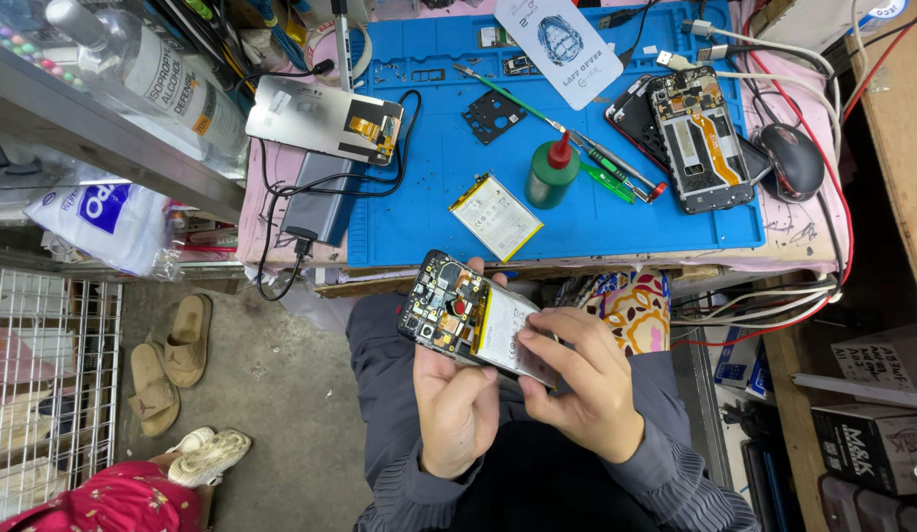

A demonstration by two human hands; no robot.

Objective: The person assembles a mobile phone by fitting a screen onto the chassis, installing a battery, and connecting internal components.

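An opened phone (470,317) with bare circuit board and a white battery is held above my lap. My left hand (456,399) grips it from below, fingers curled round its edge. My right hand (583,379) rests on the battery's lower end, fingertips pressing on its surface. On the blue work mat (419,148) in front lie a loose battery (496,216), a green squeeze bottle with red tip (552,171), and a second opened phone (702,138) at the right.
A detached screen panel (320,118) and a power bank (320,202) sit at the mat's left. Tweezers and small tools (616,169) lie beside the bottle. A computer mouse (795,160) lies far right. Sandals (172,360) sit on the floor left; another person's foot (210,455) shows lower left.
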